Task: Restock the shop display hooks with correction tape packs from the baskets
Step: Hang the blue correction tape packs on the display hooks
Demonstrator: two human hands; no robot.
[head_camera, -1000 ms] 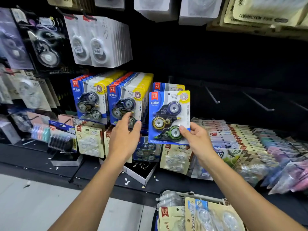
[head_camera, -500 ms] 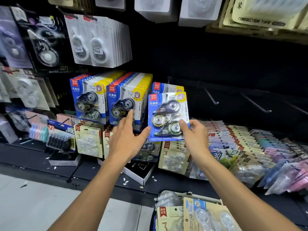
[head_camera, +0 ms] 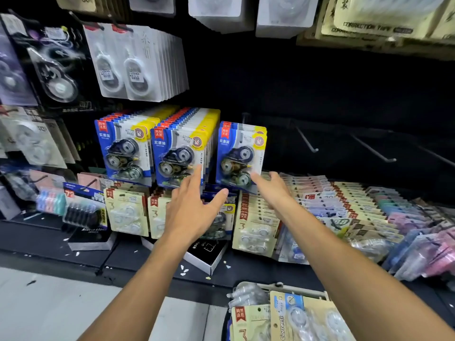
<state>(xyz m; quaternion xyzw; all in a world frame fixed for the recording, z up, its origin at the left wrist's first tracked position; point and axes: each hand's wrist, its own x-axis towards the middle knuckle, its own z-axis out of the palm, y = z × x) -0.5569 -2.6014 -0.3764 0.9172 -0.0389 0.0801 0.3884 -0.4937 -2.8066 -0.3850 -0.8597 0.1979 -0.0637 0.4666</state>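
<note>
Dark pegboard wall is filling the background, with rows of hanging stationery packs crowding the left side and several bare hooks (head_camera: 306,140) jutting out to the right. On the hook third from the left a blue correction tape pack (head_camera: 240,156) is hanging with only a pack or two behind it, just beside two much fuller rows of the same pack (head_camera: 181,153).

Both hands are hovering in front of the display. Fingers on the left hand (head_camera: 194,212) are lying spread and relaxed, gripping nothing, its fingertip reaching up near the lower corner of the middle row. Just below and to the right of the hanging pack, the right hand (head_camera: 273,187) is lying flat with fingers extended, near the pack's bottom edge; whether it is touching the card I cannot tell.

At the bottom edge a basket (head_camera: 295,290) is sitting with more tape packs (head_camera: 302,321) in it. Judging by this, the hanging step looks finished, so the sensible thing is checking that the card is seated fully back on its hook and hanging straight, then reaching down into the basket for a matching blue pack, not the beige ones lying on top.
</note>
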